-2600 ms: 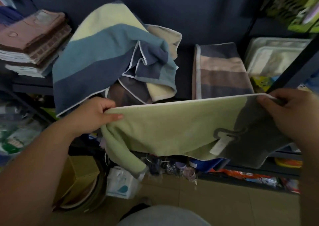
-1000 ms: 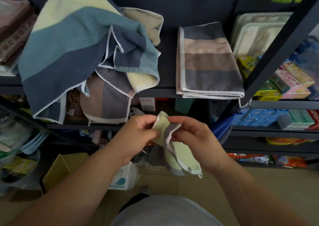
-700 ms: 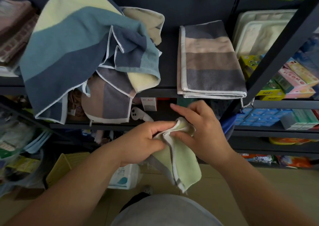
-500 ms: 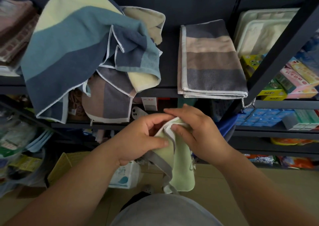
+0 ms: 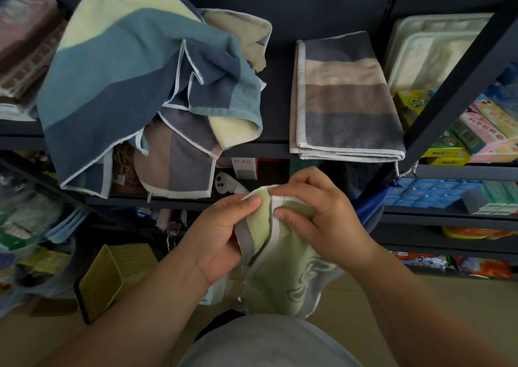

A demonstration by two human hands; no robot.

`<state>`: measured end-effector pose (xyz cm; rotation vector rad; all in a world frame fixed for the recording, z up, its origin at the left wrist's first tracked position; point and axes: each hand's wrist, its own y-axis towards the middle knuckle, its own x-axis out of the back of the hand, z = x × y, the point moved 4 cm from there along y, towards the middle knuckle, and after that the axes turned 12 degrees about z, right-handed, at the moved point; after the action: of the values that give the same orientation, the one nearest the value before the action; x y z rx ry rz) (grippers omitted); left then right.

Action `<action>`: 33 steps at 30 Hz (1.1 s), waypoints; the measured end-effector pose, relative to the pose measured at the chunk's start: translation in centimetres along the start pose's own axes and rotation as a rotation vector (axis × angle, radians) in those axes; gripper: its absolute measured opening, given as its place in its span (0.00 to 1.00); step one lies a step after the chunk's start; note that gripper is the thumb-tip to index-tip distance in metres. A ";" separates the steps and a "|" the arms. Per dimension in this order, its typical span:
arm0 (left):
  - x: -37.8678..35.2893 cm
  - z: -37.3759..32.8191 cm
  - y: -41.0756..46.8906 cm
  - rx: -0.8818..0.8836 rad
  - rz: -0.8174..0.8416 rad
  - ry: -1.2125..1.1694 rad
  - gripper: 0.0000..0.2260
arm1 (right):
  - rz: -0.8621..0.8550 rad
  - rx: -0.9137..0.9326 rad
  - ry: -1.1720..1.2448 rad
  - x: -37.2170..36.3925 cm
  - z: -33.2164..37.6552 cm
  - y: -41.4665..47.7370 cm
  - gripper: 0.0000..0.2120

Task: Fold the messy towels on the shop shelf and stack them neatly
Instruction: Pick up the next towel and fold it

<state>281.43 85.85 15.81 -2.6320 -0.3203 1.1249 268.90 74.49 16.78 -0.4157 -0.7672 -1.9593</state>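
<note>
A light green towel [image 5: 283, 274] with grey and white edging hangs folded in front of the shelf. My left hand [image 5: 218, 240] pinches its top corners between thumb and fingers. My right hand [image 5: 316, 212] grips the same top edge from the right, fingers curled over it. On the dark shelf [image 5: 277, 105] a blue, teal and pale yellow striped towel [image 5: 117, 80] lies crumpled over a brown and grey towel [image 5: 179, 164] that droops past the shelf edge. To the right lies a neatly folded brown, beige and grey striped towel [image 5: 344, 103].
A stack of folded brown towels [image 5: 25, 49] sits at the far left. White trays [image 5: 429, 49] and coloured boxes [image 5: 482, 125] fill the right bay behind a black upright [image 5: 459, 86]. A yellow basket [image 5: 112, 277] stands on the floor below.
The green towel, first stretched wide between both hands, has been folded with its corners brought together. Since half a second ago the hands shifted their grip along the top edge.
</note>
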 end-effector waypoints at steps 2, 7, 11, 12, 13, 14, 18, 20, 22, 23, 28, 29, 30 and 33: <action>-0.3 -0.3 0.0 -0.025 0.030 -0.027 0.23 | -0.037 -0.026 0.030 0.1 -0.1 0.2 0.12; -1.3 -0.3 -0.2 -0.061 0.138 -0.054 0.21 | -0.134 -0.114 0.049 0.6 -0.8 0.2 0.06; -0.5 0.2 0.1 -0.088 0.086 -0.146 0.41 | -0.128 -0.149 0.163 0.3 -0.9 -0.1 0.06; -0.4 0.2 0.1 -0.091 0.074 -0.167 0.43 | -0.115 -0.163 0.187 0.3 -0.9 -0.1 0.05; -0.3 0.2 0.1 -0.096 0.074 -0.172 0.41 | -0.099 -0.177 0.206 0.2 -0.9 -0.1 0.04; -0.4 -0.1 0.1 -0.105 0.087 -0.165 0.35 | -0.080 -0.189 0.222 0.2 -0.9 -0.1 0.03; -0.2 -1.2 0.1 -0.185 -0.003 -0.062 0.11 | 0.014 -0.259 0.265 0.4 -1.3 -0.1 0.03; 0.3 -1.7 0.1 -0.217 -0.100 0.022 0.12 | 0.083 -0.239 0.178 0.4 -1.3 -0.1 0.03; 0.9 -2.3 0.0 -0.240 -0.163 0.136 0.11 | 0.129 -0.168 0.016 0.2 -0.9 -0.2 0.07; 1.3 -2.6 -0.1 -0.248 -0.192 0.190 0.11 | 0.144 -0.125 -0.027 0.2 -0.5 -0.2 0.09; 0.3 -3.2 -1.1 -0.232 -0.184 0.562 0.10 | 0.175 0.023 0.161 0.4 2.8 0.6 0.05; -0.4 -3.1 -1.3 -0.224 -0.155 0.599 0.10 | 0.163 0.017 0.194 0.5 3.0 0.8 0.04; -0.8 -3.0 -1.4 -0.219 -0.129 0.615 0.10 | 0.137 0.000 0.207 0.7 3.1 1.0 0.04; -1.5 -2.9 -1.8 -0.216 -0.110 0.613 0.10 | 0.047 -0.046 0.201 1.2 3.1 1.0 0.06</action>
<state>282.33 86.67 19.35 -2.9337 -0.4640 0.2237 269.12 75.34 20.13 -0.2571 -0.5801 -1.9425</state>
